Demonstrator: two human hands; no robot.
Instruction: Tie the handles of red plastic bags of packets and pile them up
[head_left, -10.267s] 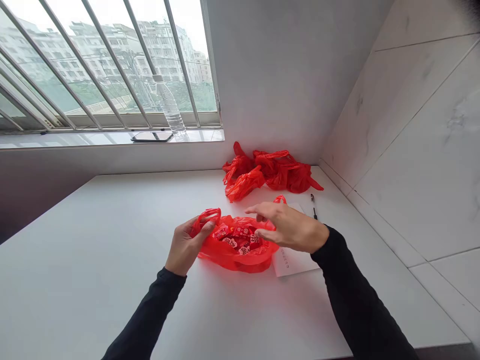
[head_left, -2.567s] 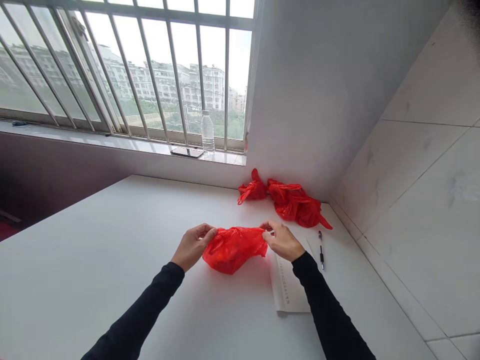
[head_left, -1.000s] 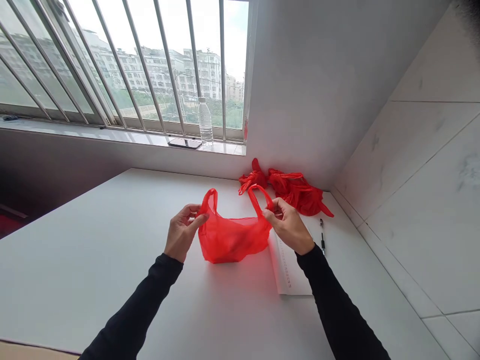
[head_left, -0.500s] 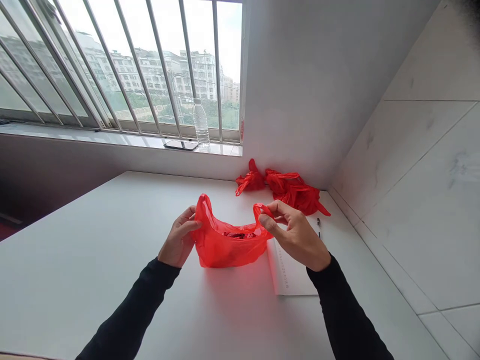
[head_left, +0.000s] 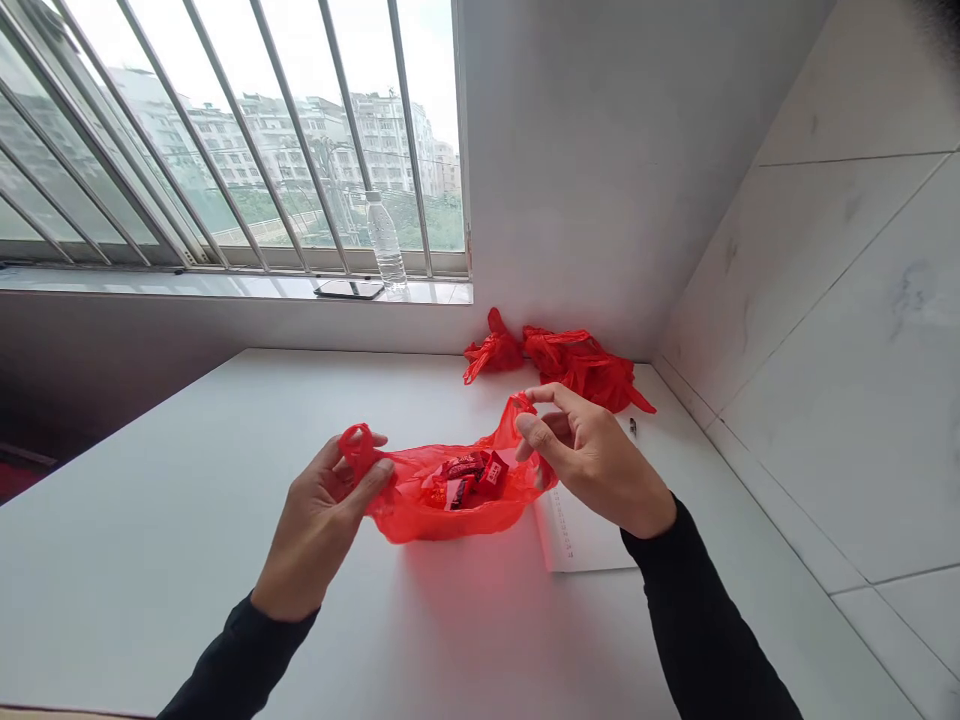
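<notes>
A thin red plastic bag (head_left: 457, 525) is spread open between my two hands above the white table. My left hand (head_left: 322, 510) pinches its left handle loop, thumb in front. The right handle is gripped between the thumb and fingers of my right hand (head_left: 589, 450). Inside the bag lie several small red wrapped packets (head_left: 469, 470) with printed labels, seen through the wide mouth. Part of the bag's right side is hidden behind my right fingers.
A white notebook (head_left: 585, 540) lies below my right hand, a dark pen (head_left: 633, 428) beyond it. Crumpled red bags (head_left: 581, 365) and a small red bundle (head_left: 495, 345) sit against the wall. A water bottle (head_left: 386, 245) and phone (head_left: 349, 289) rest on the windowsill.
My left hand has moved left and slightly down with its handle, pulling the bag's mouth wider. More of the packets inside now show. The camera view has shifted slightly.
</notes>
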